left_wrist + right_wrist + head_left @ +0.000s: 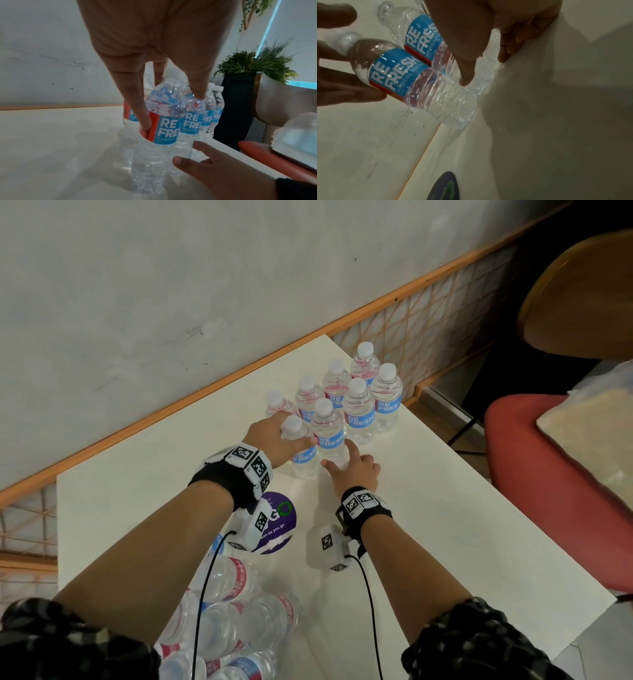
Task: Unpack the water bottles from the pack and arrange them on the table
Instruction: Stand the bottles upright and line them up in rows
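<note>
On table (445, 508): left hand (270, 436) gripping upright bottle (303, 453), right hand (356, 470) seemingly loose beside.

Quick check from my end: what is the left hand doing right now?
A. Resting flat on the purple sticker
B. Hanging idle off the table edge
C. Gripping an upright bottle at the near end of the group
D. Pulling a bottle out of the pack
C: the left hand has fingers wrapped around the upright bottle standing on the table beside the others.
</note>
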Tool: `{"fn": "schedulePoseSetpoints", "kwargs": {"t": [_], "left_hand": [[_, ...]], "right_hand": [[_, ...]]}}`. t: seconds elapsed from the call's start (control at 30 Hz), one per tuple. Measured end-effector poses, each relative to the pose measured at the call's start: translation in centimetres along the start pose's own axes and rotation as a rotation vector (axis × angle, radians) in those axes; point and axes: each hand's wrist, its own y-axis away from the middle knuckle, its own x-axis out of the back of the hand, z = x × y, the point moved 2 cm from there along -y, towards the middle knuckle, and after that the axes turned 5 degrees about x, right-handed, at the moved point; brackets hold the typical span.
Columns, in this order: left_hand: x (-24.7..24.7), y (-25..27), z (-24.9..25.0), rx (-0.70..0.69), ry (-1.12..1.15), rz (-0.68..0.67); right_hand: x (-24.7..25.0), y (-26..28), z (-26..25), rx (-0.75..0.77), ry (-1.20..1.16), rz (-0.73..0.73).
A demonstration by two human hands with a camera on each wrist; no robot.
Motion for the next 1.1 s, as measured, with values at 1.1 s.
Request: {"fn": "schedulePoseSetpoints", "kwargs": {"t": [1.1], "left_hand": [[-0.5, -1.1, -0.3, 0.150, 0.439, -0.095]], "right_hand": [[0.5, -0.4, 0.6, -0.007, -0.114, 0.000]]}}
